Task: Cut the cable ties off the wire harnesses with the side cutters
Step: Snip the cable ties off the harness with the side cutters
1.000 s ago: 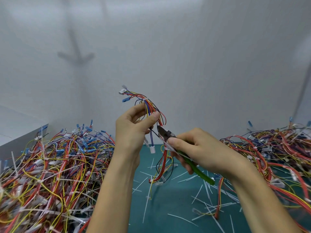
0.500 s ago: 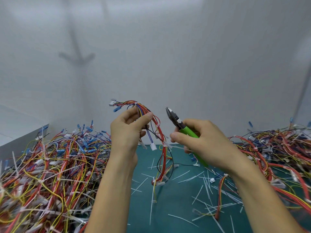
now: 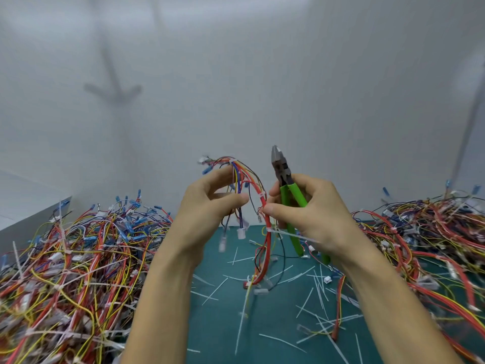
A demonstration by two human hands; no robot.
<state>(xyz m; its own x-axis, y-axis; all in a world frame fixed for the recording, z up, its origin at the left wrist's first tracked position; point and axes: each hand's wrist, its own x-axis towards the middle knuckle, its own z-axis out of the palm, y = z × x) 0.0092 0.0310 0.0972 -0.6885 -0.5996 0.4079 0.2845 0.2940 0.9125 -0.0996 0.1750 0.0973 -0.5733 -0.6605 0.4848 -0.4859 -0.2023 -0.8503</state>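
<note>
Limp multicoloured wire harness (image 3: 267, 245) is held by left hand (image 3: 207, 206), green-handled side cutters (image 3: 282, 170) gripped in right hand (image 3: 315, 214); probably best pinched beside white cable ties (image 3: 262, 197).

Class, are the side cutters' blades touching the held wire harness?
Apart: the head view shows bare wall between the upturned side cutters and the wire harness.

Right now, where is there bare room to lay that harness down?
Only the strip of green mat between the left wire heap and the right wire heap, and it is littered with cut tie ends. Both heaps are crowded.
</note>
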